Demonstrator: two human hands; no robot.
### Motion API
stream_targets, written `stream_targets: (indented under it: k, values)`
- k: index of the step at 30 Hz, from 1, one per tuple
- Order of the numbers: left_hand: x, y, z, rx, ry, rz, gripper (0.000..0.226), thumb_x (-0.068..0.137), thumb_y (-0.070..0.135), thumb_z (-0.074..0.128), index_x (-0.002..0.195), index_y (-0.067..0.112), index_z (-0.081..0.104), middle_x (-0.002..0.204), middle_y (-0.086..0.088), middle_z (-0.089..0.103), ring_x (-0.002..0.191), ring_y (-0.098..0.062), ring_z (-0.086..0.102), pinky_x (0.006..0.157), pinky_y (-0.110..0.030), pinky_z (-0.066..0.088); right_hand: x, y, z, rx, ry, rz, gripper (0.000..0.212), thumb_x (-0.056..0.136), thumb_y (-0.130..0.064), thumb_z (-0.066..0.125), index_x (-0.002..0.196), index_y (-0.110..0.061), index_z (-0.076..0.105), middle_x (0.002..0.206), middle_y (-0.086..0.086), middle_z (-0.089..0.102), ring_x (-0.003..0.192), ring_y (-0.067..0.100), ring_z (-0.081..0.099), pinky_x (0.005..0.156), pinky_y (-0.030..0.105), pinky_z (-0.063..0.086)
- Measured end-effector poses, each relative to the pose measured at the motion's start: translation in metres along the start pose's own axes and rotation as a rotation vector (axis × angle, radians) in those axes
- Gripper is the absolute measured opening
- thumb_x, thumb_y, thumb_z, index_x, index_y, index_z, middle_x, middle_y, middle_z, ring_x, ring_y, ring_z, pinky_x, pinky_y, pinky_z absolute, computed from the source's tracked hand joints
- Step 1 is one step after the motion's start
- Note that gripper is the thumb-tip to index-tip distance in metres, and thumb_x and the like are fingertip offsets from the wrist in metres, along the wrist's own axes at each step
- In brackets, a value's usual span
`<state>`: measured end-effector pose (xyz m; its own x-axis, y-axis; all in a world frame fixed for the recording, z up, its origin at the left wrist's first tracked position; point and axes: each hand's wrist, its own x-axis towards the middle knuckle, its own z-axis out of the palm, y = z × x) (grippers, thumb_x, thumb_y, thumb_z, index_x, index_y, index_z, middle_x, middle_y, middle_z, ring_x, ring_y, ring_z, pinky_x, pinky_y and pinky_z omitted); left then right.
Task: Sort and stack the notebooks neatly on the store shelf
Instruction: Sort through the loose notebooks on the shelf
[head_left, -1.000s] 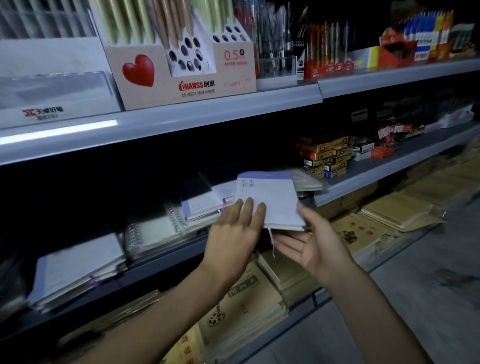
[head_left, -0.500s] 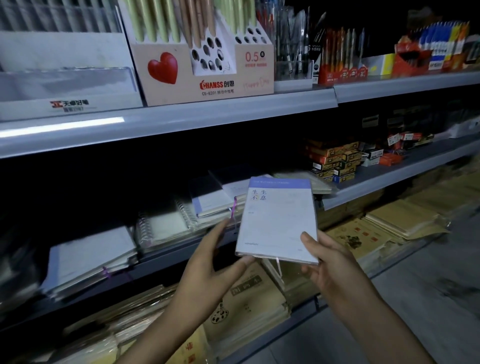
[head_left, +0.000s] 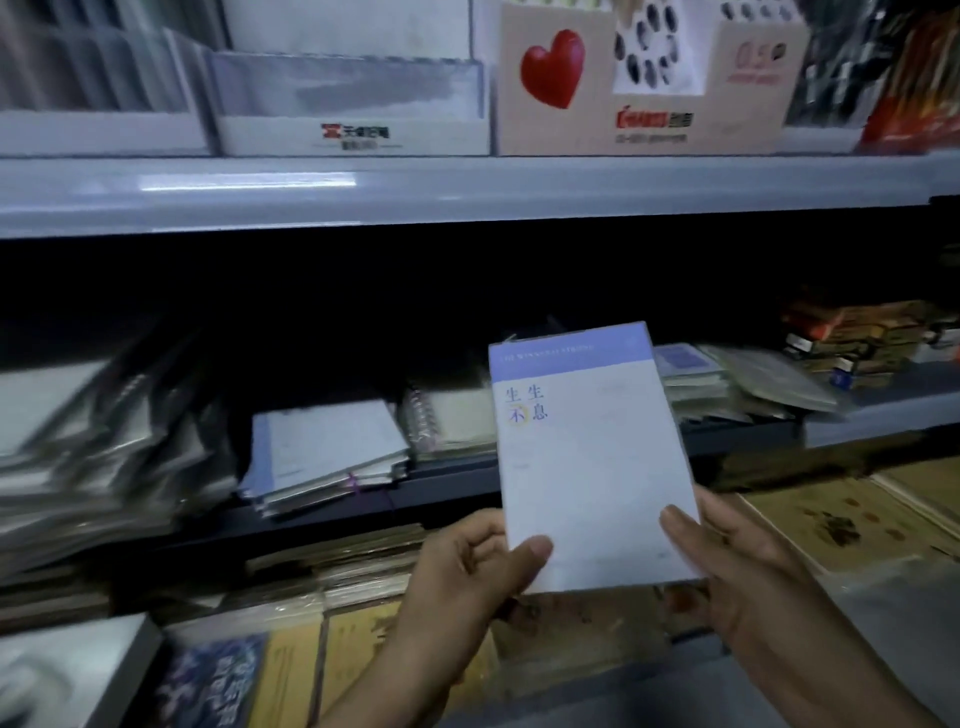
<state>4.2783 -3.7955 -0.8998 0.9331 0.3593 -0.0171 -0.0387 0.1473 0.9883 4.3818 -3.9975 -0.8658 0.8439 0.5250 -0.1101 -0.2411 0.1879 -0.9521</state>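
Free room: the dark band under the upper shelf (head_left: 467, 192), above the piles, where my hand could pass. The middle shelf (head_left: 447, 480) is crowded along its length by a leaning pile (head_left: 104, 457), purple-edged stack (head_left: 327, 447), spiral notebooks (head_left: 452, 415), flat stack (head_left: 727, 384) and small boxes (head_left: 857, 338). The white notebook (head_left: 587, 467) I hold screens the stretch between the spiral notebooks and the flat stack.

The notebook (head_left: 587, 457) stands before the middle shelf (head_left: 452, 480), right of a notebook stack (head_left: 324, 452) on it.
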Motion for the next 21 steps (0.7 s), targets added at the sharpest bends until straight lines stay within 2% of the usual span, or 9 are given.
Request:
stream_targets:
  k: [4, 5, 8, 10, 13, 15, 17, 19, 21]
  values:
    - [-0.005, 0.005, -0.028, -0.009, 0.098, 0.051, 0.017, 0.097, 0.018, 0.072, 0.11, 0.009, 0.077, 0.092, -0.021, 0.075, 0.074, -0.018, 0.065, 0.063, -0.027, 0.047, 0.013, 0.009, 0.034, -0.022, -0.029, -0.03, 0.03, 0.093, -0.017, 0.06, 0.121, -0.023, 0.068, 0.111, 0.003, 0.078, 0.091, 0.022, 0.077, 0.055, 0.031, 0.059]
    - [-0.007, 0.006, -0.035, -0.026, 0.122, 0.063, 0.017, 0.097, 0.017, 0.072, 0.11, 0.007, 0.077, 0.09, -0.021, 0.075, 0.073, -0.021, 0.064, 0.062, -0.026, 0.048, 0.016, 0.011, 0.043, -0.045, -0.047, -0.043, 0.032, 0.091, -0.019, 0.061, 0.123, -0.023, 0.068, 0.112, 0.002, 0.078, 0.095, 0.022, 0.077, 0.06, 0.032, 0.06]
    - [-0.015, 0.012, -0.056, -0.042, 0.203, 0.116, 0.016, 0.097, 0.013, 0.071, 0.109, 0.004, 0.075, 0.092, -0.021, 0.077, 0.072, -0.022, 0.066, 0.062, -0.025, 0.05, 0.022, 0.019, 0.07, -0.143, -0.068, -0.12, 0.04, 0.085, -0.029, 0.063, 0.124, -0.025, 0.068, 0.112, -0.002, 0.078, 0.1, 0.021, 0.076, 0.084, 0.048, 0.06]
    - [-0.02, 0.016, -0.07, -0.044, 0.237, 0.154, 0.015, 0.098, 0.012, 0.07, 0.111, 0.006, 0.075, 0.089, -0.014, 0.079, 0.071, -0.019, 0.07, 0.063, -0.024, 0.052, 0.024, 0.024, 0.087, -0.21, -0.099, -0.178, 0.033, 0.089, -0.026, 0.063, 0.122, -0.029, 0.068, 0.112, -0.005, 0.078, 0.102, 0.019, 0.075, 0.089, 0.05, 0.061]
    - [-0.025, 0.021, -0.086, -0.031, 0.316, 0.22, 0.017, 0.099, 0.01, 0.069, 0.114, 0.012, 0.075, 0.081, -0.004, 0.077, 0.066, -0.01, 0.067, 0.062, -0.02, 0.051, 0.027, 0.031, 0.113, -0.252, -0.174, -0.23, 0.038, 0.098, -0.008, 0.059, 0.128, -0.032, 0.063, 0.114, -0.009, 0.077, 0.102, 0.015, 0.075, 0.078, 0.036, 0.064]
    - [-0.027, 0.025, -0.095, -0.037, 0.398, 0.269, 0.019, 0.1, 0.009, 0.066, 0.117, 0.014, 0.074, 0.085, 0.0, 0.08, 0.071, -0.008, 0.072, 0.063, -0.018, 0.053, 0.032, 0.04, 0.13, -0.32, -0.205, -0.271, 0.046, 0.101, -0.004, 0.055, 0.136, -0.034, 0.056, 0.115, -0.008, 0.076, 0.095, 0.019, 0.075, 0.069, 0.029, 0.06]
    - [-0.026, 0.028, -0.103, 0.009, 0.488, 0.324, 0.02, 0.102, 0.012, 0.065, 0.119, 0.019, 0.072, 0.092, 0.001, 0.081, 0.082, -0.012, 0.076, 0.069, -0.023, 0.06, 0.042, 0.05, 0.147, -0.345, -0.22, -0.291, 0.05, 0.103, -0.003, 0.053, 0.144, -0.03, 0.051, 0.111, 0.001, 0.076, 0.078, 0.03, 0.073, 0.057, 0.031, 0.057]
    - [-0.021, 0.03, -0.112, 0.089, 0.57, 0.38, 0.02, 0.103, 0.016, 0.064, 0.121, 0.021, 0.071, 0.085, -0.002, 0.078, 0.073, -0.015, 0.071, 0.067, -0.026, 0.058, 0.053, 0.057, 0.164, -0.339, -0.229, -0.315, 0.052, 0.104, -0.003, 0.052, 0.149, -0.027, 0.045, 0.111, 0.004, 0.075, 0.069, 0.033, 0.068, 0.053, 0.033, 0.055]
    - [-0.014, 0.036, -0.121, 0.155, 0.646, 0.43, 0.021, 0.105, 0.019, 0.062, 0.123, 0.021, 0.071, 0.076, -0.002, 0.074, 0.065, -0.014, 0.065, 0.061, -0.025, 0.053, 0.063, 0.059, 0.179, -0.321, -0.229, -0.36, 0.054, 0.104, -0.006, 0.053, 0.152, -0.027, 0.041, 0.113, 0.0, 0.073, 0.065, 0.03, 0.066, 0.05, 0.031, 0.053]
